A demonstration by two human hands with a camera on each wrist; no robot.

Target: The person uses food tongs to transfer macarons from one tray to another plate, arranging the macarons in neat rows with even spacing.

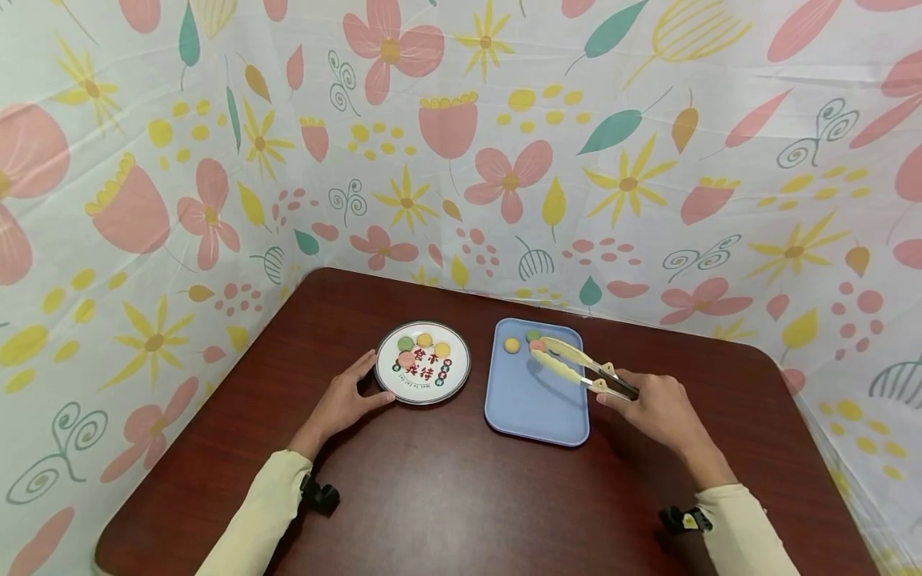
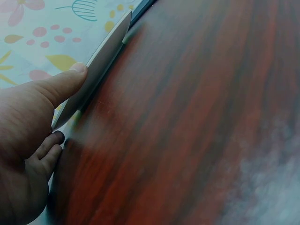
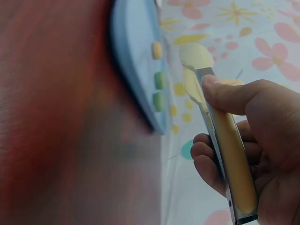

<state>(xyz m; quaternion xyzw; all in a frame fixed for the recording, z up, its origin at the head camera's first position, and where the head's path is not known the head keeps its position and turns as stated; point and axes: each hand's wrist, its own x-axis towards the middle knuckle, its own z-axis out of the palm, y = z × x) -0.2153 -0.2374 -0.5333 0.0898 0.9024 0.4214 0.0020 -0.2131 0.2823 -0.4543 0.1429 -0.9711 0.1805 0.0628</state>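
My left hand (image 1: 347, 402) holds the edge of a round white plate (image 1: 432, 392) with dark rim lines and red printing. In the left wrist view, its thumb presses on the rim (image 2: 101, 65). The plate bears green, pink and yellow macarons (image 1: 442, 350). My right hand (image 1: 659, 406) grips food tongs (image 1: 601, 380) with cream-coloured heads over the blue tray (image 1: 536, 420). At the tong tips appears a pink macaron (image 1: 537, 346); I cannot tell whether they pinch it. Close by on the tray are a yellow macaron (image 1: 511, 346) and green macarons (image 3: 159, 102).
Plate and tray stand side by side on a dark reddish-brown wooden table (image 1: 432, 496). A white cloth (image 1: 461, 176) printed with flowers and leaves hangs behind the table and along its left side. Black straps (image 1: 319, 494) sit around both wrists.
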